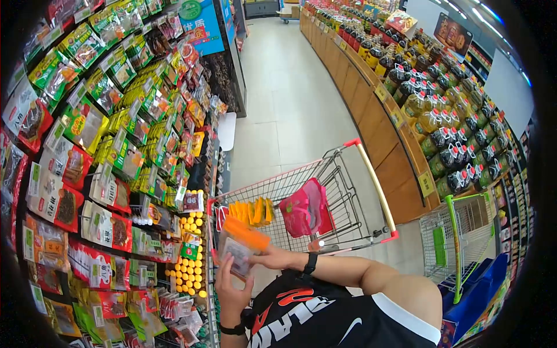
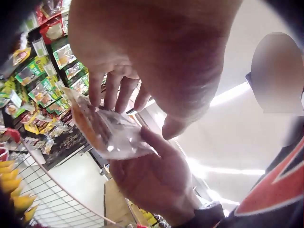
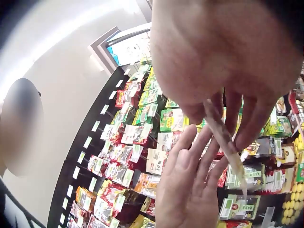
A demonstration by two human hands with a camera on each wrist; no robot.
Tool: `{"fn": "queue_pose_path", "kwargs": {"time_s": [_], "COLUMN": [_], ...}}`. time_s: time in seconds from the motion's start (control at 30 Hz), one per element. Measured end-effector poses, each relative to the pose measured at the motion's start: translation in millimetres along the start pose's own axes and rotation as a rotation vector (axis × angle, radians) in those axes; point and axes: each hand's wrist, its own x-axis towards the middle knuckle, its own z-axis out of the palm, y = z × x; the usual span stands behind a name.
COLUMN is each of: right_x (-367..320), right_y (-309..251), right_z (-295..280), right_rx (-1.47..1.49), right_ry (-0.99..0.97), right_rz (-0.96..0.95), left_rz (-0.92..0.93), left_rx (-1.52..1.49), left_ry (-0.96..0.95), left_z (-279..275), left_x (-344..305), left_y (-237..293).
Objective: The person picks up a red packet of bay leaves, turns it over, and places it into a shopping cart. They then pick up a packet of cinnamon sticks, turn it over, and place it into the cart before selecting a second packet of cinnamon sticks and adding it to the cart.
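A flat packet with an orange top and clear window [image 1: 239,246] is held over the cart's near end. My right hand [image 1: 271,257] pinches its edge, thumb on one face, as the left wrist view shows. My left hand [image 1: 231,293] lies against the packet with fingers fairly straight. In the left wrist view, the left fingertips touch the clear plastic [image 2: 118,133] above the right hand [image 2: 156,183]. Seen edge-on in the right wrist view, the packet [image 3: 227,145] stands between the right hand [image 3: 228,61] and the left hand [image 3: 187,199].
The shopping cart [image 1: 278,181] holds yellow-orange packets [image 1: 250,213] and a pink bag [image 1: 303,210]. Racks of hanging packets [image 1: 110,191] line the left side. At the right are rows of oil bottles [image 1: 452,116] and a green-handled cart [image 1: 458,243]. A tiled aisle [image 1: 272,104] runs ahead.
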Motion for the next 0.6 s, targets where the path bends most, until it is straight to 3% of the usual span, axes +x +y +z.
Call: {"fn": "queue_pose_path", "kwargs": {"time_s": [0.07, 0.1, 0.2, 0.33, 0.37, 0.47, 0.5, 0.6], "right_x": [0.2, -1.1, -6.9, -1.2, 4.0, 1.2, 1.1, 14.0], "right_y": [-0.8, -4.8, -20.7, -0.8, 11.4, -5.6, -16.0, -10.0], "right_z": [1.6, 4.5, 6.3, -4.2, -9.3, 0.6, 4.2, 10.0], "right_rx": [0.09, 0.137, 0.079, -0.074, -0.104, -0.191, -0.221, -0.186], "right_ry": [0.131, 0.195, 0.092, -0.002, -0.032, -0.036, -0.023, 0.155], "right_rz": [0.046, 0.07, 0.044, 0.0, -0.033, -0.063, -0.063, -0.229], "left_rz": [-0.064, -0.01, -0.148, -0.445, -0.424, -0.505, -0.471, -0.411], "left_rx": [-0.083, -0.004, 0.087, -0.714, -0.752, -0.485, -0.426, -0.297], "left_ry": [-0.025, 0.032, 0.279, 0.093, 0.056, -0.033, 0.074, 0.099], "left_z": [0.3, 1.3, 3.2, 6.5, 7.1, -4.7, 0.6, -5.1], "left_x": [-2.9, -2.0, -1.7, -12.8, -15.8, -29.5, -32.7, -41.9], "left_y": [-11.5, -15.3, -19.0, -39.7, -42.8, -46.2, -54.1, -71.0]}}
